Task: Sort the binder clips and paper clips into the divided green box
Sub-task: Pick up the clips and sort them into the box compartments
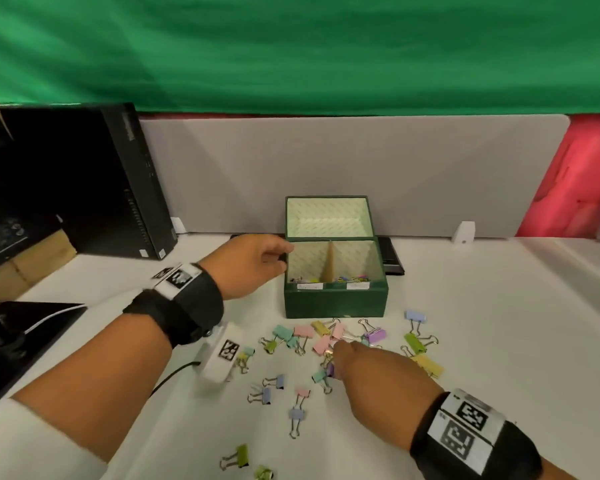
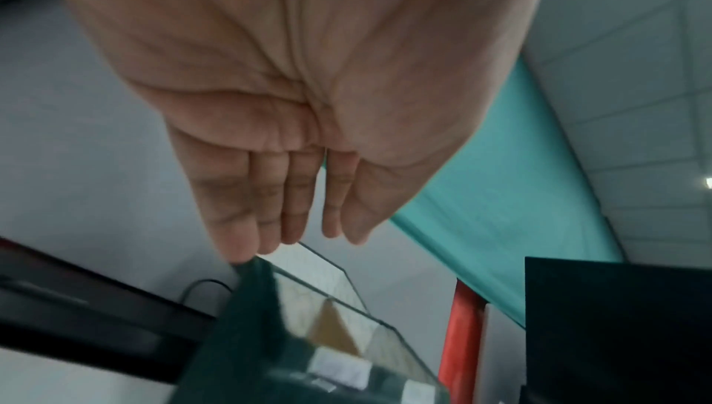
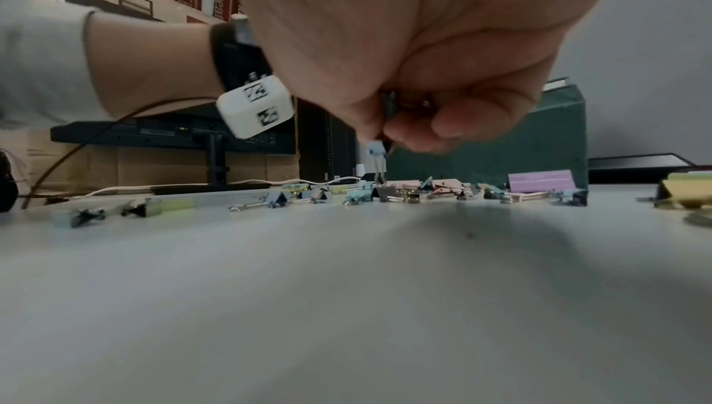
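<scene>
I'm seeing left hand [image 1: 248, 265] hovering with fingers straight, holding nothing, at left wall of green box [image 1: 335, 301]. Right hand [image 1: 368, 367] is pinching binder clips [image 3: 389, 103] above scattered pile [image 1: 329, 336] on worktop [image 1: 482, 341], near side of box.

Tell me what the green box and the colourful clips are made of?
The green box looks like stiff cardboard with a matte skin and patterned paper lining; its divider is plain brown card. The binder clips seem painted metal in pastel colours, judging by their shiny wire handles.
</scene>
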Tool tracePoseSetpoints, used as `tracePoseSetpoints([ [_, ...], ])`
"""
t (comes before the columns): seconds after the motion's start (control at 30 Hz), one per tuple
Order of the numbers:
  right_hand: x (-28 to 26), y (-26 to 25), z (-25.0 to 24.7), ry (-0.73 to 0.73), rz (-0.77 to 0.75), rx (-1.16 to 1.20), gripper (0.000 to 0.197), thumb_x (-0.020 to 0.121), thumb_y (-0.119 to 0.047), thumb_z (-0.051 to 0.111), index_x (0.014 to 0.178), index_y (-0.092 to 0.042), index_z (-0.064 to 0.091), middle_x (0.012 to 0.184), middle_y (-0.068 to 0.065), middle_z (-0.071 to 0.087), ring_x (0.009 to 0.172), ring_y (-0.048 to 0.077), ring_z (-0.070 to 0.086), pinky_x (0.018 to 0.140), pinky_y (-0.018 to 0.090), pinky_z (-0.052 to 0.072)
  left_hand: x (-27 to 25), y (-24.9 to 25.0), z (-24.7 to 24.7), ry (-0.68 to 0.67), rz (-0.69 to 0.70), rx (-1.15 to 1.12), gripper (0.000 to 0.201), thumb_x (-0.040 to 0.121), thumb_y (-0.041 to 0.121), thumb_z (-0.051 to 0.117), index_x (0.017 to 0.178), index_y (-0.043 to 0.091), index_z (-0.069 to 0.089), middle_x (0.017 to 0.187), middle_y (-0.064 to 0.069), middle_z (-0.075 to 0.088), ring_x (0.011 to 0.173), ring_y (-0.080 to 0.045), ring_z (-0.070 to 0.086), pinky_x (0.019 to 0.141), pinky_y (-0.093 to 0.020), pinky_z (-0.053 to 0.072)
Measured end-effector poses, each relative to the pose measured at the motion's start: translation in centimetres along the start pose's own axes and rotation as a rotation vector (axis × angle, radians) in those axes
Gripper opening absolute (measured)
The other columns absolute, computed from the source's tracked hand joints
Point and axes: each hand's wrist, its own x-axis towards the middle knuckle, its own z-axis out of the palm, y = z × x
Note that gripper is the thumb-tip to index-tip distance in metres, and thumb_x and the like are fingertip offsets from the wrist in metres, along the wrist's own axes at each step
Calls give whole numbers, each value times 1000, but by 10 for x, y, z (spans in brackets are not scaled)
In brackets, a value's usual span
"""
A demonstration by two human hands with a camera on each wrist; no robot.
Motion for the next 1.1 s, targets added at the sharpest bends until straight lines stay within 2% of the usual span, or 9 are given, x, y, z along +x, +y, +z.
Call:
tracePoseSetpoints([
  [0.07,6,1,-5,45,-15,54,28,89,-4,41,112,-20,43,91,-1,44,62,14,39,52,29,35,-32,-23,-5,14,16,105,27,97,27,58,123,34,63,121,17,64,106,0,59,97,-25,49],
  [0.2,52,6,-33,239,-61,175,16,93,-6,48,94,-21,45,81,-4,49,67,18,53,57,31,42,-80,-70,-1,-215,-141,319,35,97,28,53,128,45,54,133,21,54,118,-2,51,103,-22,41],
  [0.3,99,6,-59,396,7,178,12,96,-9,46,97,-21,48,87,-2,54,73,20,56,62,30,41,-92,-79,6,-264,-212,328,50,96,29,51,142,44,41,145,17,45,130,-8,45,107,-23,35],
  [0.4,134,5,-72,320,93,106,20,95,-15,47,114,-16,53,111,7,58,95,25,57,78,36,49,-91,-78,13,-275,-232,307,57,98,39,49,151,40,29,152,11,37,137,-13,39,110,-27,31],
  [0.53,138,-2,-59,349,51,-140,49,88,-24,54,136,-24,51,137,4,47,124,29,40,101,44,38,-86,-70,13,-154,-178,359,35,98,42,49,132,35,51,128,10,49,117,-14,52,96,-30,46],
  [0.63,125,-25,-39,514,-241,-124,37,87,-17,59,122,-26,64,116,0,58,108,25,48,90,43,45,-90,-67,18,-197,-127,407,19,97,31,49,110,32,62,109,10,51,102,-13,53,85,-30,50],
  [0.7,121,-43,-24,364,-411,-118,31,90,-17,57,117,-30,66,107,-3,61,100,21,53,83,40,49,-92,-69,19,-277,-113,395,25,97,26,51,116,38,62,110,11,49,104,-12,52,87,-31,49],
  [0.8,125,-63,-7,57,-402,-24,31,91,-17,57,114,-35,66,112,-5,61,104,19,54,87,39,51,-94,-69,19,-336,-73,392,34,95,26,52,124,44,60,116,10,47,110,-12,48,91,-32,48],
  [1.1,135,-69,-5,-101,-301,68,21,86,-15,58,104,-26,59,87,-8,57,80,17,56,66,32,49,-97,-68,17,-274,-111,352,5,88,32,59,92,31,61,102,11,49,93,-12,52,82,-31,50],
])
